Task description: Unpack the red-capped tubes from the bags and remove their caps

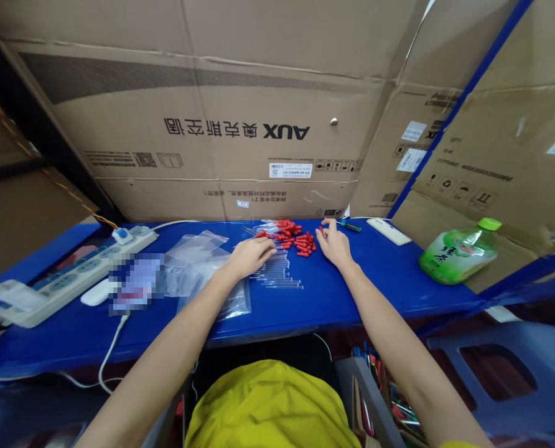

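My left hand [251,255] rests on the blue shelf [380,280] with its fingers curled over a row of clear thin tubes [280,274], a red cap at its fingertips. My right hand [333,242] lies just right of a pile of small red caps [298,239], fingers bent, pinching one red cap at the pile's edge. Clear plastic bags [198,267] lie under and left of my left wrist.
A white power strip [72,274] and a white cable sit at the left. A green bottle [459,252] lies on its side at the right, beyond a white remote-like bar [389,231] and a green-handled tool [351,226]. Cardboard boxes [240,124] wall the back.
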Demonstrator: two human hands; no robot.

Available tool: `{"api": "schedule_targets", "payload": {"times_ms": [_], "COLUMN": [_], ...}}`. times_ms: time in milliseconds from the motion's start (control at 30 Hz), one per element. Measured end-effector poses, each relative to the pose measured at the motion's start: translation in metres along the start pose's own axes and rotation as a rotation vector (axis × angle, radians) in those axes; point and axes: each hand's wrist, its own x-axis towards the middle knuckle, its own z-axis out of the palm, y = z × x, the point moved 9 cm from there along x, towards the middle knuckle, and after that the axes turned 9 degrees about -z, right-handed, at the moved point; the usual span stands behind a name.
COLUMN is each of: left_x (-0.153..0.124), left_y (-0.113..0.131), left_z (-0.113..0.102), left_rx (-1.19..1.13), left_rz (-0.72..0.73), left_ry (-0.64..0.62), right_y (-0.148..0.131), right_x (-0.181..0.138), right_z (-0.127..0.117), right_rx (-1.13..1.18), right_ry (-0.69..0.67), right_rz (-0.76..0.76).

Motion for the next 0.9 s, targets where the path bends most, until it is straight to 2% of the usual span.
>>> {"api": "schedule_targets", "payload": {"times_ms": [200, 400, 533, 733, 900], "left_x": [0.0, 0.001, 0.001, 0.001, 0.002], "left_y": [-0.001, 0.0, -0.001, -0.01, -0.023], "left_z": [0.001, 0.006, 0.005, -0.002, 0.006], "left_rx": [-0.019, -0.034, -0.039, 0.023, 0.059], "left_rz": [-0.004, -0.007, -0.016, -0.111, -0.185], "left_ry": [-0.015, -0.029, -0.013, 0.084, 0.041], "right_y": [0.013, 0.011, 0.012, 0.013, 0.017], "right_x": [-0.003, -0.004, -0.004, -0.005, -0.006], "right_z": [0.013, 0.025, 0.024, 0.022, 0.019], "right_rx": [0.142, 0.093, 0.047, -0.004, -0.049], "right_ry": [-0.06, -0.162, -0.177, -0.174, -0.153], "right_rz": [0.067, 0.069, 0.075, 0.092, 0.127]}}
